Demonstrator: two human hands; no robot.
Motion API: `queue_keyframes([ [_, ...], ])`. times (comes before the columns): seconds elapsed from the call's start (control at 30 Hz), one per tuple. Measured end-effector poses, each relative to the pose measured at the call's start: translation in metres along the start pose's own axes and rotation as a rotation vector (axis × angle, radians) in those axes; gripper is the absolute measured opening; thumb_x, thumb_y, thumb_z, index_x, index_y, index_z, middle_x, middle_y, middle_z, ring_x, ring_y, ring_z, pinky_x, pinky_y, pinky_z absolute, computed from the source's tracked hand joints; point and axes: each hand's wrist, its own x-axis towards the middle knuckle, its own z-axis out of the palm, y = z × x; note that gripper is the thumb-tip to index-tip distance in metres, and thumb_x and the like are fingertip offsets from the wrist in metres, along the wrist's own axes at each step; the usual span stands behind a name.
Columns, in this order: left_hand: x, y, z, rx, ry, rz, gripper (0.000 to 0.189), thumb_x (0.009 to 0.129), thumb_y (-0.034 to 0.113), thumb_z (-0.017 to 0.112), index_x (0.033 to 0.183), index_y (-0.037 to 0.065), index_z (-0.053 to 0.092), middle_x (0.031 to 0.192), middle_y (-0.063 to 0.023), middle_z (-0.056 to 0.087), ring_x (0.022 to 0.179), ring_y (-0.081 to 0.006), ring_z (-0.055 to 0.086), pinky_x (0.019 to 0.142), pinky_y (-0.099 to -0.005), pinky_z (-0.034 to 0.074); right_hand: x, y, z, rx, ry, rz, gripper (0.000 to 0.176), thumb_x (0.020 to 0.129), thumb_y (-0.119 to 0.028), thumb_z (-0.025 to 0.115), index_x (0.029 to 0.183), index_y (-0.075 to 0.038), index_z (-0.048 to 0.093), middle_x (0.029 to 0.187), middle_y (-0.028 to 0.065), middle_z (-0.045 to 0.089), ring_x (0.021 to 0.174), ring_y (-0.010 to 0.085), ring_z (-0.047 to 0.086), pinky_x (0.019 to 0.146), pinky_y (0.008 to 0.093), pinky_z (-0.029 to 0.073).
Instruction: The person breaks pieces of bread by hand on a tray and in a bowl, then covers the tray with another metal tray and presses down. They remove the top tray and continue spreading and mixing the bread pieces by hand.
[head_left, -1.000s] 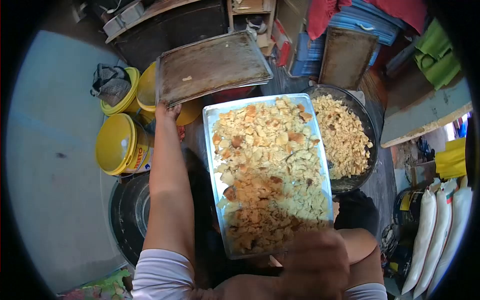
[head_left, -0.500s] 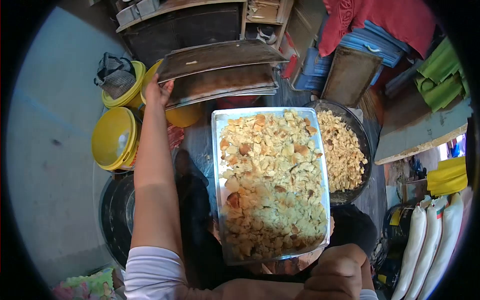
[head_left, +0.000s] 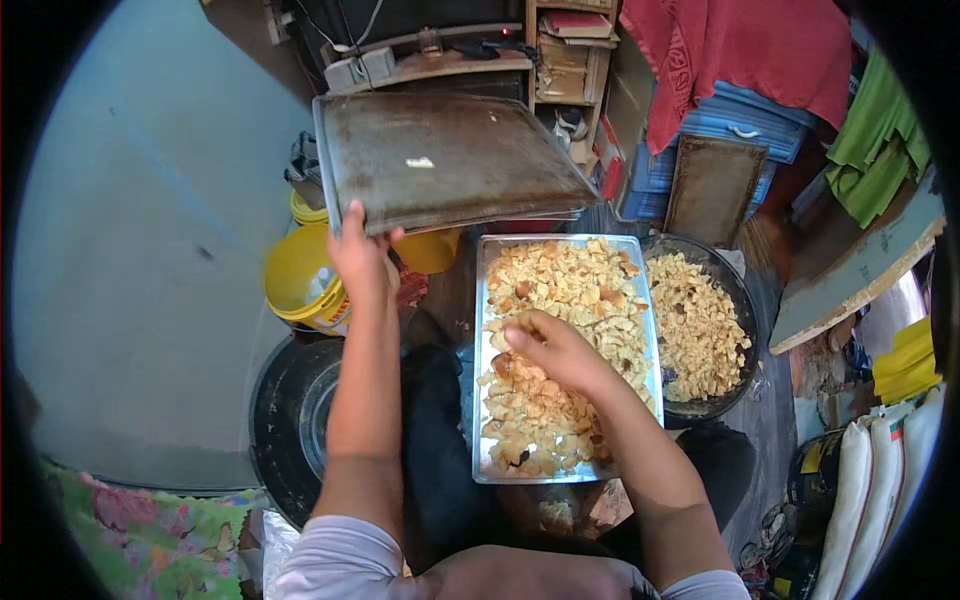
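Observation:
My left hand [head_left: 362,258] is closed on the near left edge of a dark, worn baking tray [head_left: 460,165], which is raised and tilted with a small pale scrap on it. The edges of further trays show below it. In front of me, a shiny metal tray [head_left: 481,440] holds a layer of torn bread pieces [head_left: 555,285], some browned. My right hand [head_left: 550,348] is over the middle of this tray with its fingers curled in. Whether anything is inside those fingers is hidden.
A round black pan [head_left: 754,340] with more bread pieces stands to the right. At left are a yellow bucket [head_left: 300,275] and a large black basin [head_left: 275,420]. Another dark tray [head_left: 712,190] leans against blue drawers [head_left: 745,130]. White sacks [head_left: 850,500] stand at lower right.
My left hand has raised and tilted the upper baking tray, so more of its surface shows. My right hand has moved from near my body to over the bread. The view has shifted.

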Motion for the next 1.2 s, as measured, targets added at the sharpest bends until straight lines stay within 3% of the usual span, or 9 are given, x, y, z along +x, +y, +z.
queue_keyframes([
  [0.17,-0.14,0.052,-0.017,-0.061,0.076,-0.02,0.033,0.098,0.027,0.048,0.118,0.001,0.049,0.1,-0.0099,0.062,0.078,-0.02,0.062,0.054,-0.0294,0.05,0.009,0.006,0.031,1.161,-0.006,-0.153,0.059,0.095,-0.043,0.051,0.134,-0.001,0.036,0.124,0.0155,0.052,0.117,0.0257,0.052,0.101,0.0429,0.041],
  [0.33,-0.259,0.028,-0.059,-0.051,-0.227,-0.123,0.057,0.091,0.029,0.063,0.132,-0.001,0.038,0.121,-0.0113,0.055,0.112,-0.0239,0.055,0.099,-0.0409,0.042,-0.037,0.015,0.006,1.197,0.335,-0.3,0.039,0.092,-0.017,0.056,0.126,-0.002,0.046,0.121,0.0078,0.059,0.112,0.0243,0.057,0.102,0.0431,0.042],
  [0.43,-0.245,0.01,-0.125,0.188,-0.765,-0.629,0.087,0.068,0.02,0.081,0.139,0.002,0.035,0.126,-0.0053,0.051,0.117,-0.0198,0.048,0.102,-0.0357,0.038,-0.066,0.036,-0.045,1.086,0.384,-0.259,0.04,0.089,-0.013,0.057,0.124,0.002,0.048,0.118,0.0109,0.061,0.109,0.0251,0.059,0.1,0.0424,0.044],
  [0.57,-0.171,0.003,-0.169,-0.061,-0.313,-0.718,0.056,0.091,0.054,0.05,0.124,0.009,0.052,0.116,-0.0054,0.059,0.107,-0.0216,0.055,0.093,-0.0402,0.043,-0.096,0.065,-0.108,0.965,0.267,-0.168,0.036,0.089,-0.014,0.058,0.118,0.005,0.051,0.109,0.0157,0.063,0.1,0.0255,0.063,0.091,0.0401,0.051],
  [0.7,-0.148,0.026,-0.137,-0.257,-0.433,-0.92,0.074,0.095,0.059,0.035,0.14,0.0,0.035,0.136,-0.0164,0.049,0.121,-0.0287,0.052,0.1,-0.0407,0.043,-0.105,0.087,-0.135,0.886,0.165,-0.092,0.034,0.089,-0.015,0.057,0.116,0.005,0.051,0.105,0.0162,0.064,0.098,0.0248,0.064,0.088,0.0377,0.053],
  [0.87,-0.176,-0.032,-0.129,0.325,-0.573,-0.636,0.027,0.096,0.021,0.053,0.114,0.0,0.056,0.1,-0.0026,0.063,0.091,-0.0133,0.058,0.084,-0.0276,0.045,-0.096,0.139,-0.125,0.488,0.544,0.045,0.049,0.091,-0.029,0.061,0.125,0.004,0.05,0.104,0.0133,0.065,0.083,0.0223,0.064,0.076,0.0334,0.051],
  [0.97,-0.205,-0.055,-0.135,0.48,-0.467,-0.513,0.029,0.094,0.02,0.055,0.113,-0.002,0.056,0.103,-0.007,0.061,0.093,-0.017,0.057,0.088,-0.0287,0.043,-0.082,0.175,-0.146,-0.162,0.614,0.022,0.055,0.092,-0.031,0.059,0.131,0.007,0.046,0.097,0.015,0.067,0.083,0.0204,0.064,0.076,0.0355,0.05],
  [1.1,-0.228,-0.072,-0.137,0.858,-0.494,-0.208,0.028,0.093,0.02,0.056,0.108,-0.003,0.057,0.111,-0.0172,0.05,0.106,-0.0279,0.05,0.095,-0.0338,0.038,-0.077,0.167,-0.15,-0.5,0.657,0.067,0.054,0.09,-0.031,0.058,0.129,0.005,0.049,0.093,0.0239,0.067,0.085,0.0312,0.066,0.078,0.0382,0.049],
  [1.2,-0.231,-0.079,-0.139,0.848,-0.45,-0.288,0.026,0.093,0.019,0.055,0.106,-0.003,0.055,0.111,-0.0172,0.049,0.107,-0.0281,0.048,0.097,-0.0337,0.036,-0.075,0.166,-0.139,-0.506,0.702,0.087,0.052,0.09,-0.034,0.058,0.128,0.001,0.052,0.093,0.0287,0.064,0.087,0.0379,0.065,0.078,0.0399,0.049],
])
